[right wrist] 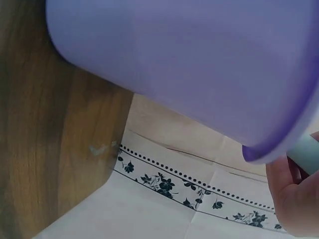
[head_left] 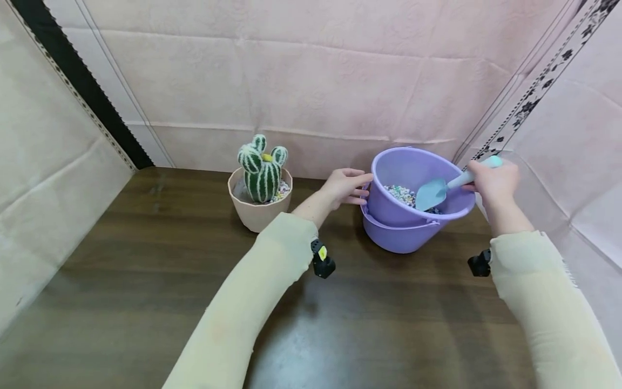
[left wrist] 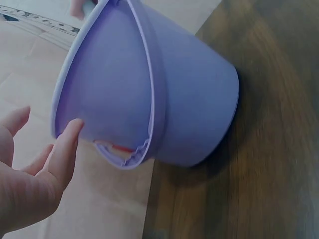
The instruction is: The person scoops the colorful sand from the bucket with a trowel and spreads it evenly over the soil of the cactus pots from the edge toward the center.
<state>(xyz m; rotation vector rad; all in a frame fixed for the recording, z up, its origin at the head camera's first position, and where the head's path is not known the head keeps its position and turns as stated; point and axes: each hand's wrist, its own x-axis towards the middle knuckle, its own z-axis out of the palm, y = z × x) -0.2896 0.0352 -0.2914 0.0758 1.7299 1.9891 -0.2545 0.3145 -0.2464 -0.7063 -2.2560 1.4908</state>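
Dark wood-grain surface (head_left: 146,281), glossy near the lower edge, enclosed on three sides by pale pink creased sheeting (head_left: 311,81); black floral border strip (head_left: 544,75) at the right corner, dark strip at the left. Purple bucket (head_left: 413,216) at the rear right of the surface, tilted, nested in a second purple bucket, holding coloured pebbles (head_left: 400,193). Left hand (head_left: 346,186), fingers straight, touching the bucket's left wall, nothing grasped. Right hand (head_left: 493,181), grip curled round the handle of a pale blue trowel (head_left: 439,190), blade inside the bucket over the pebbles. Beige pot (head_left: 259,208) with striped cactus (head_left: 262,167) at rear centre, well apart from both hands.
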